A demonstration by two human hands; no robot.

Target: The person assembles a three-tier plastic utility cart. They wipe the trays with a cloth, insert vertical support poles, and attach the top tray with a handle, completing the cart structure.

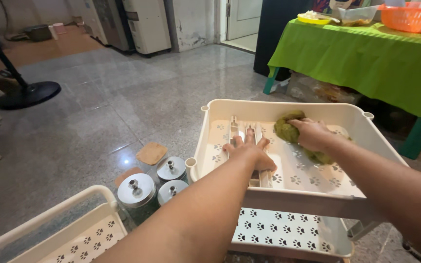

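Note:
A cream plastic tray (209, 127) with paw-print cut-outs forms the top shelf of a cart in front of me. My left hand (249, 151) lies flat on the raised ribs in the middle of the tray, fingers spread. My right hand (314, 134) presses an olive-green cloth (287, 127) against the tray floor at the far right. Part of the cloth is hidden under the hand. A lower shelf (278, 233) of the same pattern shows beneath.
Three glass jars with metal lids (136, 191) stand on the grey floor left of the cart, beside a brown lid (152, 153). Another cream tray (81, 234) sits at lower left. A green-clothed table (366, 58) stands behind; a fan base (29, 94) is far left.

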